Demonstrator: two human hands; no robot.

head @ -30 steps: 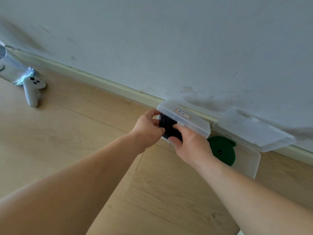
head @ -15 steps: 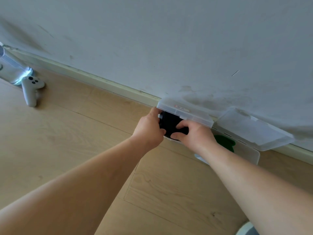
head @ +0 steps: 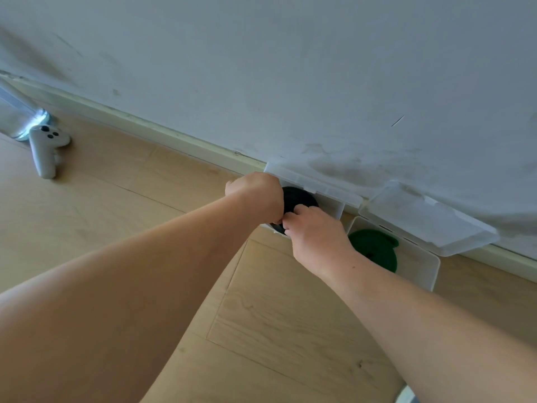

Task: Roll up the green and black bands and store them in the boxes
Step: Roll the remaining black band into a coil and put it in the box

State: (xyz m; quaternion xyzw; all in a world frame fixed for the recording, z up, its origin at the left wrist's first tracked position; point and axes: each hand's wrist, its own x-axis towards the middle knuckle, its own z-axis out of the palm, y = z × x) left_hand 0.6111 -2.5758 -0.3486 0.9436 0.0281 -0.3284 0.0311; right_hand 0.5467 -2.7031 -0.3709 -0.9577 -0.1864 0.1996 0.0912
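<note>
Two clear plastic boxes stand on the wooden floor against the wall, lids raised. The rolled black band (head: 300, 197) lies inside the left box (head: 334, 209), under its lid (head: 313, 186). My left hand (head: 255, 196) curls over the roll's left side and my right hand (head: 315, 231) holds its near edge; the fingertips are hidden. The rolled green band (head: 374, 251) sits in the right box (head: 421, 266), whose lid (head: 427, 225) leans back on the wall.
A white game controller (head: 46, 149) lies on the floor at the far left beside a shiny metal post (head: 20, 120). A pale skirting board (head: 162, 135) runs along the grey wall. A round grey object (head: 406, 397) shows at the bottom right edge.
The black roll has gone down from in front of the lid into the left box. Both hands followed it down and inward, and the lid tilted back toward the wall.
</note>
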